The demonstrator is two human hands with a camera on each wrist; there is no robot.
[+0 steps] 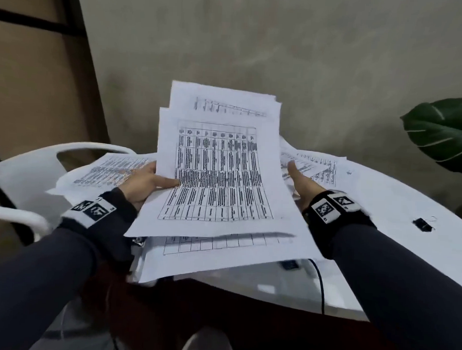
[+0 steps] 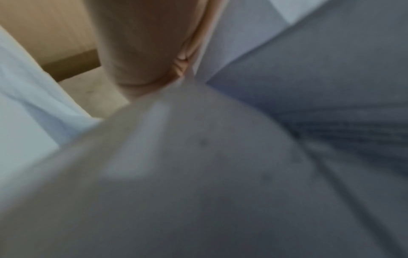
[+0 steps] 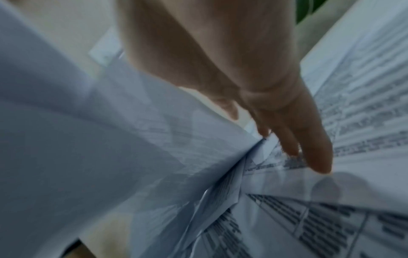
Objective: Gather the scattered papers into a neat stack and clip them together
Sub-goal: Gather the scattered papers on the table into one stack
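Over the white table (image 1: 398, 198), left hand (image 1: 142, 181) is pinching the raised printed sheets (image 1: 216, 171); right hand (image 1: 301, 183), fingers straight and nearer, is reaching right toward loose pages (image 1: 317, 165) lying flat beyond it.

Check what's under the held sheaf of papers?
Under the held sheaf, more printed sheets lie on the white table; a dark cable emerges from beneath. Whatever else lies below is covered. Left hand grips it.
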